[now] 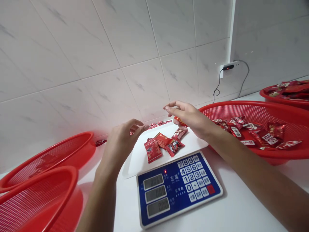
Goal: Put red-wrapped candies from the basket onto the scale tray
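A white scale pan [137, 158] sits on top of a blue-faced electronic scale [178, 190], and several red-wrapped sweets [161, 145] lie in a loose heap on it. My right hand [188, 117] hovers over the pan's far side, holding a red-wrapped sweet [180, 121] under its fingers. My left hand [122, 143] is raised at the pan's left edge with its fingers curved and apart. It holds nothing I can see. More sweets [152, 126] lie just beyond its fingertips, along the wall.
A red mesh basket [256, 111] full of sweets stands to the right, with another [267, 93] behind it. Stacked red baskets [41, 170] lie at the left. A tiled wall rises behind the white counter [241, 212], with a plugged-in cable [228, 67] at a socket.
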The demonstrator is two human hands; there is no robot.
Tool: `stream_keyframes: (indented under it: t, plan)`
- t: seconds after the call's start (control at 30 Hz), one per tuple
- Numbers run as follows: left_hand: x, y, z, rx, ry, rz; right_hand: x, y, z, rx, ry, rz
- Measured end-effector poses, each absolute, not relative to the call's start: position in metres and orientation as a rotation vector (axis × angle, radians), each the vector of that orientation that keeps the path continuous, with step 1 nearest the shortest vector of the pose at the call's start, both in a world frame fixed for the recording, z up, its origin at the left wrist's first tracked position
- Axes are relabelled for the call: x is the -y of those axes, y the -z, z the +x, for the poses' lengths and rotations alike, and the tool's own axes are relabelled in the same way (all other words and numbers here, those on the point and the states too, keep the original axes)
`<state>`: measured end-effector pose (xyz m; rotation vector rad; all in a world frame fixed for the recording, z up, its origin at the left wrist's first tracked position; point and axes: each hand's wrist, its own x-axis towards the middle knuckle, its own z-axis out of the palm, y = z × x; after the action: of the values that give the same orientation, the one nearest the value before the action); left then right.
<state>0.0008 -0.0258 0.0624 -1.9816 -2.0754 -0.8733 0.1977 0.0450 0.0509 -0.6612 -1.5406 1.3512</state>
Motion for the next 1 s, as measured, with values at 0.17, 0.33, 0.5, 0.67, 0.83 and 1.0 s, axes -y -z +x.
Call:
stream_keyframes:
  t: [0.17, 0.33, 0.5, 0.67, 0.83, 1.0]
  plan:
    - [0.0270, -0.0639, 0.0016, 2.063, 0.867, -1.983, -0.0454, -0.0496, 0.1979, 1.553, -1.328, -0.658]
    - [0.0256, -0.0626, 0.0029, 2.056, 0.837, -1.975, -0.0489, -0.0466, 0.1978, 1.562, -1.335, -0.623]
    - [0.0268, -0.0620, 0.0070, 2.070, 0.846, -1.995, -0.0496, -0.0472, 0.1986, 1.543, -1.323, -0.628]
    - [0.0260, -0.0616, 0.0099, 2.115, 0.832, -1.977, -0.0482, -0.0489, 0.2000, 1.550, -1.326, -0.623]
    - [0.0265, -0.0625, 0.0100, 2.121, 0.830, -1.979, -0.0472, -0.0492, 0.1999, 1.566, -1.312, -0.634]
    - [0.0255, -0.0610, 0.0095, 2.055, 0.946, -2.025, -0.0484, -0.0508, 0.1983, 1.446, -1.295, -0.630]
